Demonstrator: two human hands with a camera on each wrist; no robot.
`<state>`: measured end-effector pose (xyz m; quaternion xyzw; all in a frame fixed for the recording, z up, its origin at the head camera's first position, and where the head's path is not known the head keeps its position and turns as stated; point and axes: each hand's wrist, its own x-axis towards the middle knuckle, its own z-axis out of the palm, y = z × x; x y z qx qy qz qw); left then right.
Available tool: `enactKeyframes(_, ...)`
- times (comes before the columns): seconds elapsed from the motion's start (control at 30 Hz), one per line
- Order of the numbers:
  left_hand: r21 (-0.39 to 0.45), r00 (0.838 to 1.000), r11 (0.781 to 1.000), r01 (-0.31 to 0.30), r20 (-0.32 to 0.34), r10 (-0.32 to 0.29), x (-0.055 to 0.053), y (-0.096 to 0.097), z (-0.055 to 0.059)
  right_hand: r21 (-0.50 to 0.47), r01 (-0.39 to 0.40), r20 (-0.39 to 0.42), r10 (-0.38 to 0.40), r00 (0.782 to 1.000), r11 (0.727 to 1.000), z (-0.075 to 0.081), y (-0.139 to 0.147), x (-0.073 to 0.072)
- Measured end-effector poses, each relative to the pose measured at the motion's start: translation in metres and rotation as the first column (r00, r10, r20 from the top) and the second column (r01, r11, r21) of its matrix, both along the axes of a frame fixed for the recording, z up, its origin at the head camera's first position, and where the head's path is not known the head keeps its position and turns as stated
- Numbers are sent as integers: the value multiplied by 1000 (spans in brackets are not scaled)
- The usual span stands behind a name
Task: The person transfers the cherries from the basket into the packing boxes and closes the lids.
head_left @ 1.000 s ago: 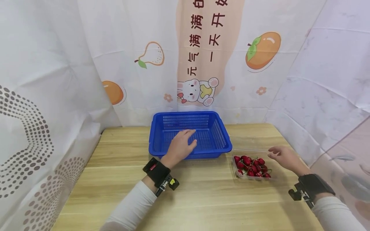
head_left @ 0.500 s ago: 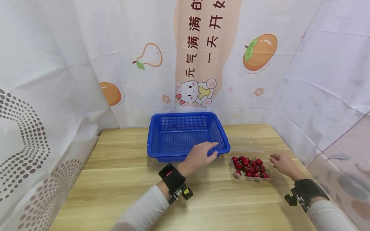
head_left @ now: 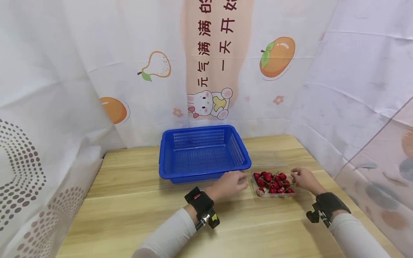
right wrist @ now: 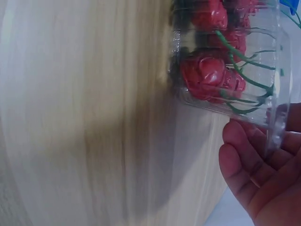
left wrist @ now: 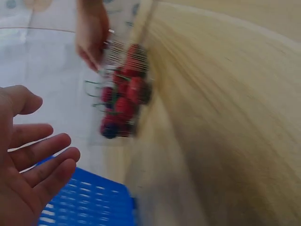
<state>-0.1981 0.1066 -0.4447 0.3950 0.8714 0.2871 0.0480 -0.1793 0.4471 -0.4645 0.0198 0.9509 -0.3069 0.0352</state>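
A clear plastic box (head_left: 274, 195) of red cherries (head_left: 275, 183) with green stems sits on the table's right side. My right hand (head_left: 304, 179) is at its right end; in the right wrist view the thumb and curled fingers (right wrist: 237, 165) pinch the box's rim from either side. Left of the box, my left hand (head_left: 229, 184) is held out just in front of the blue basket, palm toward the cherries. Its fingers (left wrist: 51, 146) are spread and hold nothing in the left wrist view, where the box looks blurred.
A blue plastic basket (head_left: 204, 175) with slotted walls stands at the back middle, its right front corner close to the box. The wooden table (head_left: 129, 215) ends against printed white curtains (head_left: 129, 89) at the back and sides.
My left hand has moved right, from over the basket to beside the cherry box. The right hand has closed in on the box's right end. The head view has shifted slightly right.
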Motion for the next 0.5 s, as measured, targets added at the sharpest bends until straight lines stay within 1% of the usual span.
enactKeyframes(0.07, -21, 1000, 1000, -13, -14, 13, -2, 5, -9, -31, 21, 14, -21, 1000, 999, -2, -1, 0)
enactKeyframes(0.13, -33, 999, 999, -42, -6, 42, -4, 11, -17, -58, 34, 32, -32, 999, 998, -4, 0, 2)
enactKeyframes(0.2, -24, 996, 997, -71, 48, 72, -6, 19, -24, -80, 42, 54, -38, 998, 996, -5, 1, 5)
enactKeyframes(0.23, -7, 992, 996, -87, 87, 87, -7, 24, -27, -86, 50, 61, -45, 997, 995, -5, 1, 5)
enactKeyframes(0.3, 47, 978, 990, -133, 170, 123, -9, 32, -32, -95, 57, 68, -51, 996, 994, -3, 0, 5)
enactKeyframes(0.37, 106, 957, 978, -181, 247, 150, -11, 39, -35, -110, 56, 71, -49, 996, 992, -2, -1, 4)
enactKeyframes(0.43, 148, 938, 961, -233, 297, 182, -13, 44, -38, -140, 62, 75, -52, 996, 988, -2, -2, 3)
enactKeyframes(0.5, 173, 922, 948, -266, 331, 199, -15, 48, -41, -181, 68, 95, -52, 994, 981, -3, -2, 5)
